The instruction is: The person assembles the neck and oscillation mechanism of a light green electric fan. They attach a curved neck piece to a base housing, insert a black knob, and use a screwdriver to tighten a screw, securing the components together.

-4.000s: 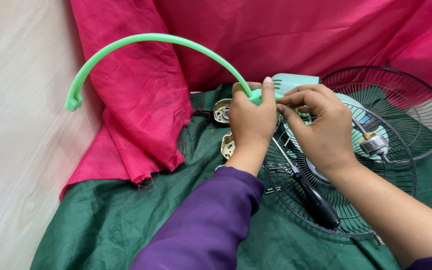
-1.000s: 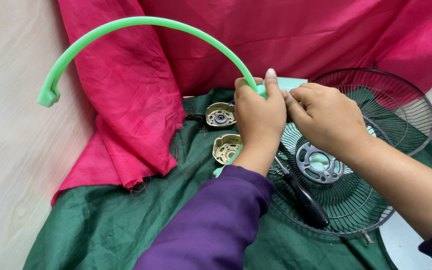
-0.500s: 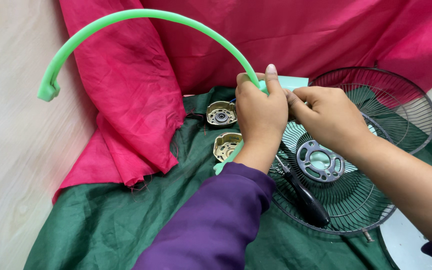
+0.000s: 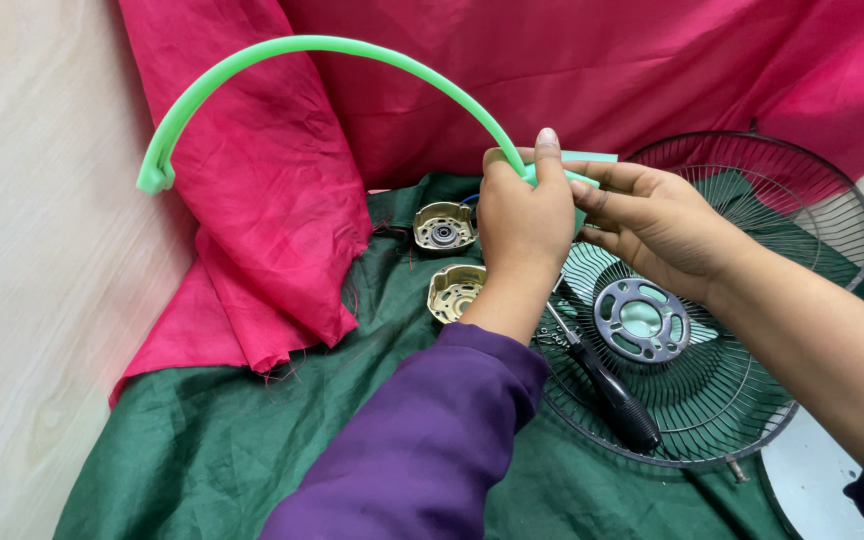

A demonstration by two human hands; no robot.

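Green strip (image 4: 352,50) slightly shifted, between both hands.

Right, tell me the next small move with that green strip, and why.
Probably feed a little more of the green strip along the fan guard rim. The left hand and right hand pinch one end beside the rim, while the rest arcs free over the pink cloth.
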